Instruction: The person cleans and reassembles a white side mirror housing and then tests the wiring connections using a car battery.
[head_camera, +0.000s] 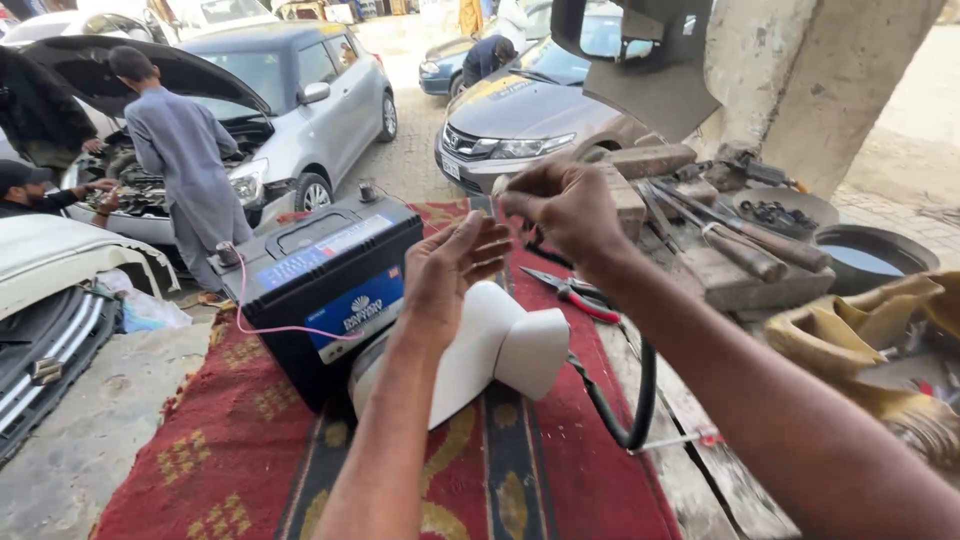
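Both hands are up over the red rug (230, 440), above the white car side mirror (500, 345).

Right hand (565, 205): fingers curled in, thumb and forefinger pinched on something thin and pale at the tip, looks like a bare wire end (499, 186). Too small to say more. Left hand (455, 265): half open, palm toward the right hand, fingers loosely bent, holding nothing I can see. Not touching the mirror, just above it.

The mirror lies on the rug, touching or just beside the black car battery (325, 290), its stubby mount end pointing right. A black cable (625, 400) loops out from it across the rug edge. A thin pink wire (275, 325) runs from a battery post down the front face.

Handling, my read:
- Mirror: light, hollow plastic shell, stiff, glossy so a bit slippery. The glass side isn't visible, so treat it as fragile. Grip the body across its width or at the mount neck, not by the cable.
- Wire end: limp, thin, easy to lose. A fingertip pinch close to the tip is the right hold.
- Battery: heavy, rigid. Leave it put and keep bare wire off both posts at once.

Red-handled pliers (575, 293) lie on the rug just right of the hands. Hammers (745, 245) and blocks are on the bench beyond. People are working at a grey car (290, 100) behind.
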